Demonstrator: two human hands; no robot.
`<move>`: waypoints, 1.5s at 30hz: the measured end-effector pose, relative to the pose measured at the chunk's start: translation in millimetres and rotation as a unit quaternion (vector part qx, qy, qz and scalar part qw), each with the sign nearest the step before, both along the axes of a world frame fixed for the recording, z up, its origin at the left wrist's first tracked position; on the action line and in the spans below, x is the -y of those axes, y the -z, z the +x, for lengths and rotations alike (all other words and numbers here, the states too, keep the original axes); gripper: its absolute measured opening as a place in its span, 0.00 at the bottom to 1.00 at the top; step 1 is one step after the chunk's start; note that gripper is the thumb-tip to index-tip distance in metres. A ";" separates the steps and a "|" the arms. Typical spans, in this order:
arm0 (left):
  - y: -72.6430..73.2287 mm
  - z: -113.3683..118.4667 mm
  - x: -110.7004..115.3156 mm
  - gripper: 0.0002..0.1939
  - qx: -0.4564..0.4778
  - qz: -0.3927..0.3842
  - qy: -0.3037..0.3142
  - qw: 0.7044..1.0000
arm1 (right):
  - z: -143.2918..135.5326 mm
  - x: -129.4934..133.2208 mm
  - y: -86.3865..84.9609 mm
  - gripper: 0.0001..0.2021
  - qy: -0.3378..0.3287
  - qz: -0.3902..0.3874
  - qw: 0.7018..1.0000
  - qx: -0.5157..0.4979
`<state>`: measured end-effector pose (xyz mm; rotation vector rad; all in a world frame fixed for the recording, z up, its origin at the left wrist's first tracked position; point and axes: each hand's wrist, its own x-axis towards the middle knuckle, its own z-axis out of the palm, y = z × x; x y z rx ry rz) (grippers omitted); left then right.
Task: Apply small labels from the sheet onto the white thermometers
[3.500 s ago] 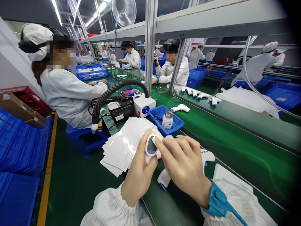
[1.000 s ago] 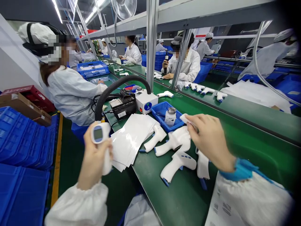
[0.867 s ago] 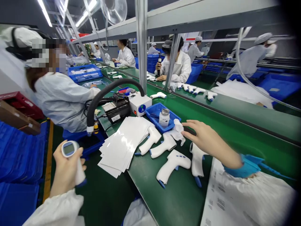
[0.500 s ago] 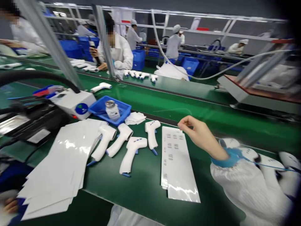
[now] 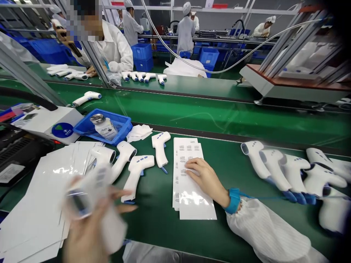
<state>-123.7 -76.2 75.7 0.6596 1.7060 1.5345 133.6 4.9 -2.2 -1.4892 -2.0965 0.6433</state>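
My left hand [image 5: 87,235], smeared by motion, is wrapped round a white infrared thermometer [image 5: 102,179] whose small dark screen faces me. It is above the left part of the green bench. My right hand [image 5: 204,177], with a blue wrist strap [image 5: 234,201], rests on a white sheet of printed labels [image 5: 197,204]. Its thumb and fingers are slightly apart on the rows of small labels; no label shows between them. Between my hands, several more thermometers [image 5: 139,170] lie on the bench, some with blue flaps hanging at the handle end.
A stack of glossy white sheets [image 5: 33,215] covers the left side. Behind it are a blue tray [image 5: 124,128] with a metal-capped bottle [image 5: 104,126] and a white box [image 5: 52,120]. More thermometers [image 5: 296,170] lie at right. A co-worker [image 5: 115,47] sits across the green belt [image 5: 192,109].
My left hand has come into view from the lower left with a thermometer. My right hand has moved from the label sheet's far edge down onto its printed rows. The view has shifted.
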 end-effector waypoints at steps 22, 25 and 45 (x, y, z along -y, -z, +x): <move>54.9 99.9 -94.1 0.28 -0.052 0.017 0.358 0.932 | -8.5 -0.4 -10.6 0.08 -0.024 -0.098 0.986 -0.134; 52.5 99.2 -94.8 0.29 -0.033 0.018 0.360 0.932 | -2.3 15.4 -33.9 0.07 -0.088 -0.217 0.943 -0.236; 61.4 130.2 -49.9 0.34 0.040 0.008 0.363 0.931 | -0.2 -18.3 -56.2 0.04 0.057 -0.118 0.957 -0.258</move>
